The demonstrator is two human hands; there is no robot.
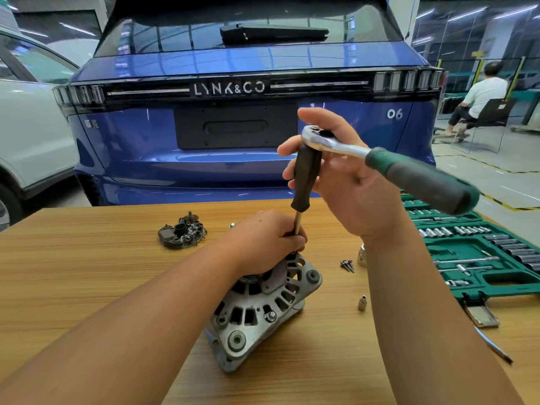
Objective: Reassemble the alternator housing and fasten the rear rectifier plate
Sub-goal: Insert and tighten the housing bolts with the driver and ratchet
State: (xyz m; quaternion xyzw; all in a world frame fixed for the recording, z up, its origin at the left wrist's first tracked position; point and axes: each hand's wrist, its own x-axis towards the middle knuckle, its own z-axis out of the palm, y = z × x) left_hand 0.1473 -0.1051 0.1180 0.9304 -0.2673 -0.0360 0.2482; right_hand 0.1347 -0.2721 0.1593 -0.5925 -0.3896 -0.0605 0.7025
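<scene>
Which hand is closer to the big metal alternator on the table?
Left. The left hand rests on the alternator, gripping the driver's shaft. The right hand is raised above it, holding the ratchet on the driver's handle.

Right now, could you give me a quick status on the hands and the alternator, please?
Left hand grips driver shaft at alternator. Right hand holds ratchet on driver handle. Rectifier plate off, on table. Loose screws nearby.

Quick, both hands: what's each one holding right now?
Left hand: grips the driver's thin metal shaft at the grey alternator housing.
Right hand: holds the black driver handle under the chrome ratchet.
</scene>
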